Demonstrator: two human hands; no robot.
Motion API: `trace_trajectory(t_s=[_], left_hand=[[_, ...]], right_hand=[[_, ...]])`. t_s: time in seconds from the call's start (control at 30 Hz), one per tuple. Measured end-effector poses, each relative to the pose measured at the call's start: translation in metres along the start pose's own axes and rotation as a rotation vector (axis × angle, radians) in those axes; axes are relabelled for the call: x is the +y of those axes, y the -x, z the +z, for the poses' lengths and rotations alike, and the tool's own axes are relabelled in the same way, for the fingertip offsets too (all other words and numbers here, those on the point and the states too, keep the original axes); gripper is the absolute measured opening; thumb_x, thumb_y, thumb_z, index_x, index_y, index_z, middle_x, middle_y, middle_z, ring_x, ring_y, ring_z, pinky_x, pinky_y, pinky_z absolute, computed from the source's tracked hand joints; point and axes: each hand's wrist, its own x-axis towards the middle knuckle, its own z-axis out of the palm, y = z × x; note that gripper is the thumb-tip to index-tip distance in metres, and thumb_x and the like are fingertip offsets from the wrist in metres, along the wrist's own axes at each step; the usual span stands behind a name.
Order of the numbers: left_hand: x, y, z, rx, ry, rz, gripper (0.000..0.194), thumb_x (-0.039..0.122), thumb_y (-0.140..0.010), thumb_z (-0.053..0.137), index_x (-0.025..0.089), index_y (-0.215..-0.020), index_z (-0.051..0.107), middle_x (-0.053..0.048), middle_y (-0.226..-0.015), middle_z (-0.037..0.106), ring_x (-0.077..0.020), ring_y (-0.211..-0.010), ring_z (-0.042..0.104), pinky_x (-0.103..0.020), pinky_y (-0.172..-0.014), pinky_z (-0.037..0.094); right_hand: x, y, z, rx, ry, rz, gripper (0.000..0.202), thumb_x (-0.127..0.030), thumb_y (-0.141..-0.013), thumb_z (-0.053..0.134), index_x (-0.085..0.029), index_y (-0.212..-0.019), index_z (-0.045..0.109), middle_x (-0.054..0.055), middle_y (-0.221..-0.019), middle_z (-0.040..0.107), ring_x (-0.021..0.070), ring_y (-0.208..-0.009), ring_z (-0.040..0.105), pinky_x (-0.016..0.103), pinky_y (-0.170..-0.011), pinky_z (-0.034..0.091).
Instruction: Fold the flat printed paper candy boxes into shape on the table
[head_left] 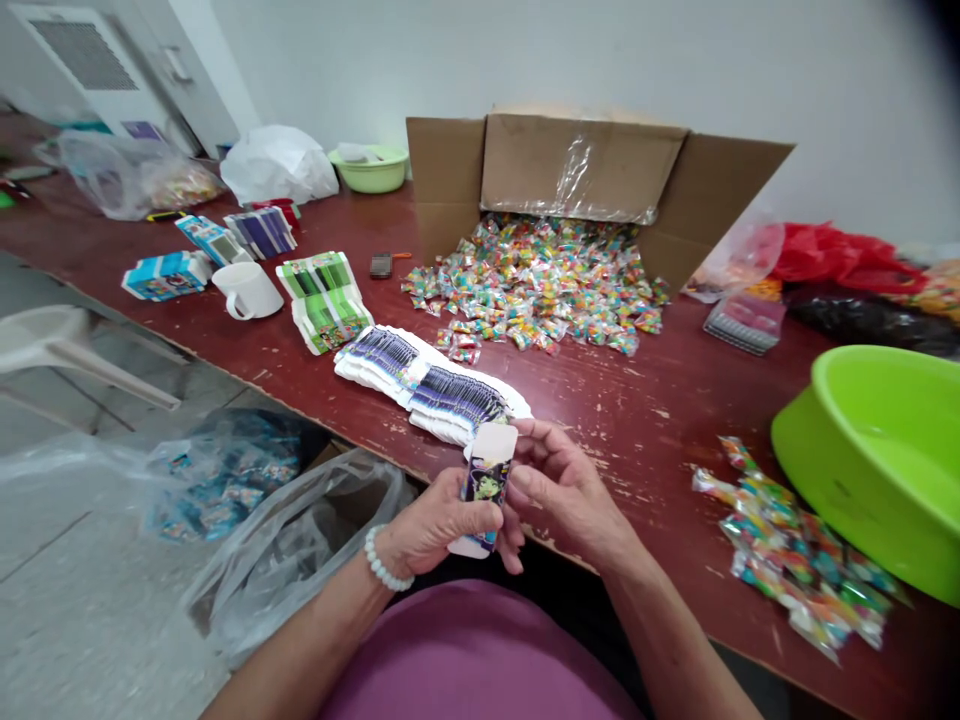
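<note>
My left hand (427,525), with a pale bead bracelet at the wrist, grips a small printed carton (489,484) between thumb and fingers. The carton is dark, shows a green-faced cartoon figure, and has white end flaps standing out at top and bottom. On its right side my right hand (574,495) has the thumb and curled fingers at the edge; some fingertips are hidden behind it. Just beyond lies a fanned row of flat purple-and-white cartons (457,395) on the dark red table (600,390).
Wrapped candies (540,280) spill from a cardboard box (585,165). More candies (802,560) lie beside a lime-green basin (847,450). A white mug (250,291), green cartons (326,300) and blue cartons (166,274) stand left. Plastic bags (300,540) sit below the table edge.
</note>
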Motion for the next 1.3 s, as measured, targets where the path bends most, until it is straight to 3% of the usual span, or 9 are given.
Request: trace_trajectory(t_s=[0.13, 0.3, 0.43, 0.6, 0.73, 0.9, 1.0, 1.1, 1.3], left_hand=[[-0.001, -0.005, 0.002, 0.132, -0.098, 0.016, 0.032, 0.041, -0.076, 0.076, 0.011, -0.084, 0.069, -0.007, -0.069, 0.070, -0.0184, -0.056, 0.067, -0.030, -0.060, 0.052], [-0.004, -0.012, 0.003, 0.268, -0.202, 0.086, 0.029, 0.036, -0.079, 0.075, 0.013, -0.095, 0.069, -0.005, -0.089, 0.072, -0.0187, -0.084, 0.067, -0.030, -0.079, 0.053], [-0.007, -0.012, 0.009, 0.469, -0.252, 0.270, 0.047, 0.029, -0.076, 0.077, 0.019, -0.117, 0.054, -0.004, -0.098, 0.072, -0.0179, -0.085, 0.068, -0.031, -0.078, 0.055], [-0.011, -0.005, 0.018, 0.622, -0.319, 0.419, 0.060, 0.023, -0.078, 0.074, 0.024, -0.129, 0.043, -0.004, -0.100, 0.071, -0.0173, -0.085, 0.069, -0.028, -0.077, 0.056], [-0.012, -0.002, 0.012, 0.543, -0.318, 0.341, 0.045, 0.027, -0.082, 0.070, 0.023, -0.124, 0.055, -0.006, -0.106, 0.071, -0.0183, -0.090, 0.068, -0.029, -0.079, 0.055], [-0.011, 0.001, 0.001, 0.438, -0.262, 0.244, 0.026, 0.032, -0.082, 0.070, 0.021, -0.105, 0.064, -0.003, -0.093, 0.071, -0.0166, -0.081, 0.065, -0.026, -0.072, 0.053], [-0.009, 0.002, 0.000, 0.422, -0.339, 0.240, 0.022, 0.032, -0.084, 0.067, 0.021, -0.103, 0.067, -0.003, -0.098, 0.071, -0.0171, -0.086, 0.063, -0.026, -0.076, 0.051], [-0.009, 0.004, 0.001, 0.396, -0.401, 0.244, 0.020, 0.032, -0.086, 0.066, 0.020, -0.102, 0.068, -0.004, -0.100, 0.069, -0.0166, -0.087, 0.062, -0.025, -0.077, 0.050], [-0.011, 0.004, 0.005, 0.378, -0.101, 0.184, 0.048, 0.040, -0.086, 0.068, 0.027, -0.127, 0.048, -0.001, -0.092, 0.068, -0.0150, -0.080, 0.066, -0.026, -0.071, 0.052]], right_hand=[[0.011, 0.003, 0.002, -0.079, 0.011, 0.047, 0.024, -0.040, -0.085, 0.070, -0.022, -0.097, 0.059, -0.003, -0.068, 0.063, 0.0120, -0.041, 0.057, 0.026, -0.039, 0.048], [0.013, 0.002, -0.004, 0.261, 0.357, -0.161, 0.026, -0.042, -0.083, 0.070, -0.018, -0.075, 0.065, -0.001, -0.066, 0.064, 0.0116, -0.054, 0.058, 0.023, -0.051, 0.047], [0.012, -0.001, -0.011, 0.316, 0.477, -0.188, 0.021, -0.041, -0.084, 0.068, -0.020, -0.089, 0.065, 0.000, -0.073, 0.066, 0.0138, -0.063, 0.060, 0.024, -0.058, 0.049], [0.020, -0.003, -0.005, 0.327, 0.286, -0.223, 0.031, -0.038, -0.082, 0.072, -0.025, -0.107, 0.058, 0.001, -0.084, 0.067, 0.0153, -0.074, 0.062, 0.026, -0.067, 0.052], [0.022, -0.003, -0.004, 0.292, 0.220, -0.217, 0.021, -0.041, -0.083, 0.071, -0.022, -0.090, 0.067, 0.000, -0.083, 0.066, 0.0137, -0.074, 0.060, 0.025, -0.069, 0.050], [0.022, -0.004, -0.018, 0.196, 0.116, -0.012, 0.025, -0.042, -0.075, 0.079, -0.019, -0.074, 0.067, -0.001, -0.072, 0.063, 0.0122, -0.063, 0.056, 0.026, -0.060, 0.048], [0.018, -0.005, -0.023, 0.171, 0.058, 0.036, 0.028, -0.038, -0.067, 0.086, -0.020, -0.079, 0.068, -0.001, -0.073, 0.066, 0.0129, -0.063, 0.059, 0.026, -0.061, 0.049], [0.014, -0.005, -0.023, 0.114, 0.149, -0.014, 0.031, -0.038, -0.071, 0.083, -0.022, -0.095, 0.070, 0.002, -0.083, 0.070, 0.0153, -0.073, 0.063, 0.028, -0.069, 0.051], [0.016, -0.003, -0.021, 0.162, 0.521, -0.324, 0.016, -0.037, -0.084, 0.072, -0.021, -0.080, 0.072, 0.003, -0.079, 0.068, 0.0178, -0.074, 0.063, 0.030, -0.069, 0.050]])
